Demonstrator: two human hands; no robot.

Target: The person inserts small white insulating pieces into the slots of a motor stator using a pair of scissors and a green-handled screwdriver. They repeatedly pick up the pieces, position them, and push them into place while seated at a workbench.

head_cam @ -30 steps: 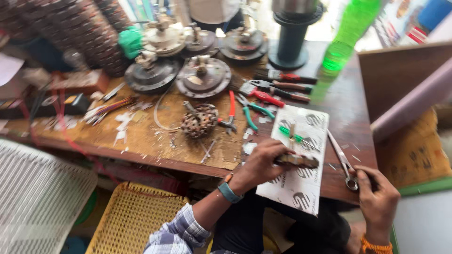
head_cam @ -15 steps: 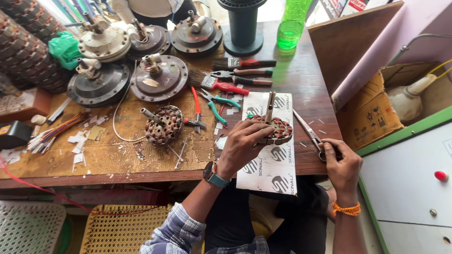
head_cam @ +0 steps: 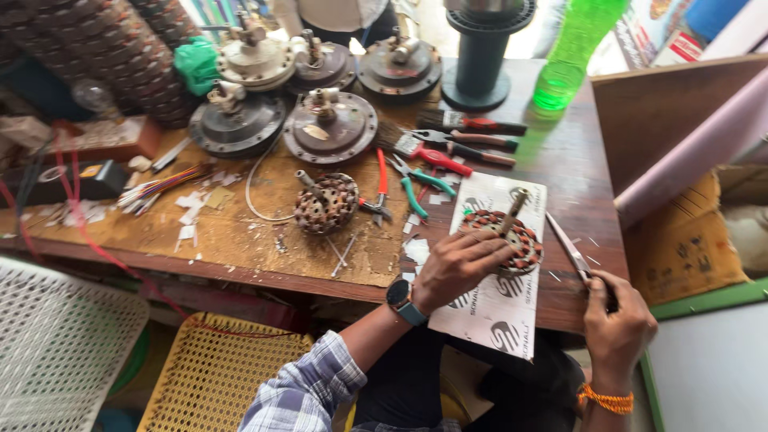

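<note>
My left hand (head_cam: pixel 454 268) grips a round wound stator with red and copper coils (head_cam: pixel 512 236) that rests on a white printed sheet (head_cam: pixel 500 308) at the bench's front edge. A metal shaft sticks up from the stator. My right hand (head_cam: pixel 616 324) is closed around the handles of a pair of scissors (head_cam: pixel 570 248), whose blades point up and left beside the sheet. A second wound stator with a shaft (head_cam: pixel 324 202) lies on the bench to the left, untouched.
Several fan motor housings (head_cam: pixel 330 126) stand at the back of the wooden bench (head_cam: pixel 264 240). Pliers and a brush (head_cam: pixel 432 156) lie behind the sheet. A green bottle (head_cam: pixel 572 56), a black spool (head_cam: pixel 484 48), a wooden board at right and yellow and white baskets (head_cam: pixel 208 372) below are nearby.
The view has shifted and tilted. My left hand stays on the stator on the white sheet, and my right hand keeps the scissors at the bench's right front corner.
</note>
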